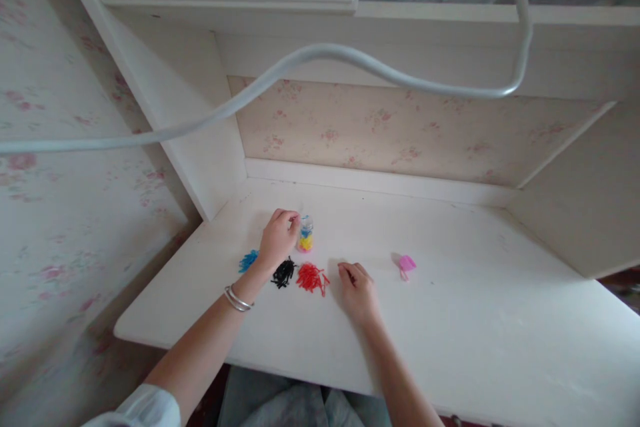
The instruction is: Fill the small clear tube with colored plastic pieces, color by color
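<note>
My left hand (278,237) reaches forward over the white desk (450,327), fingers curled beside a small clear jar (306,233) with yellow and pink bits inside. Whether the fingers grip the jar or something tiny, I cannot make out. A blue pile of small sticks (248,260) lies left of that wrist, a black pile (283,273) just under it. A red pile (312,278) lies between my hands. My right hand (357,290) rests on the desk right of the red pile, fingers curled down with fingertips on the surface. A silver bangle is on my left wrist.
A small pink object (406,265) lies on the desk to the right of my right hand. A white cable (320,53) hangs across the view. Shelves and a cabinet stand above; floral wallpaper covers the back and left wall.
</note>
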Demonstrator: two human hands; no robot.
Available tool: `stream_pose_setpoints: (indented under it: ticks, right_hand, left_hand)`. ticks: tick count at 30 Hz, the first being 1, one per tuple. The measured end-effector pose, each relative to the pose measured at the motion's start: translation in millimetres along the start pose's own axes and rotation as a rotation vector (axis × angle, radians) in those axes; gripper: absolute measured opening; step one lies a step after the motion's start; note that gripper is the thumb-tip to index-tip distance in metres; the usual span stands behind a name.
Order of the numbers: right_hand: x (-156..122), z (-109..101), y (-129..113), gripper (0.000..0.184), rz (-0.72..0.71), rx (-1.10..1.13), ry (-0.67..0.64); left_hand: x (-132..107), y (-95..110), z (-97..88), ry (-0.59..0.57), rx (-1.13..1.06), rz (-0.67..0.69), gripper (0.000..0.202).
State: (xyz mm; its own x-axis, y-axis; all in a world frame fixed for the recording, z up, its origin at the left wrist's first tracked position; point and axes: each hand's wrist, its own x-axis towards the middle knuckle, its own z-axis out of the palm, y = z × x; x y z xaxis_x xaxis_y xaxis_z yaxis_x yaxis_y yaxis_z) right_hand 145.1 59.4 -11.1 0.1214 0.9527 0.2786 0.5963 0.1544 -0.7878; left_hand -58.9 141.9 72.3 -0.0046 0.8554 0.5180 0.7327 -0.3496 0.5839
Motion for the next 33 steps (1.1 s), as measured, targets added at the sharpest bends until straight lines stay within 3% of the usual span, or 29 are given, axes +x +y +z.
stream_pose_setpoints:
  ticks: [8,18,22,28,33]
  right_hand:
    - [1,1,2,0.039,0.009,0.014,0.013]
    - [0,0,-1,0.041,0.016,0.002,0.005]
    - [0,1,0,0.042,0.023,-0.001,0.004]
    - [0,4,0,0.040,0.047,0.012,0.014]
    - [-8,13,-39,0.035,-0.012,-0.020,-0.030]
  left_hand:
    - [0,0,3.0,-0.034,0.001,0.011,0.022]
    - [-8,-11,-15.2,-0.103,-0.066,0.022,0.026]
    - [-33,-21,-30.9,-0.096,-0.053,-0.033,0.026]
    - [-100,-55,-61.1,-0.046,0.020,-0.175,0.025]
    - [-138,-88,-82.4,0.032,0.009,-0.406,0.032]
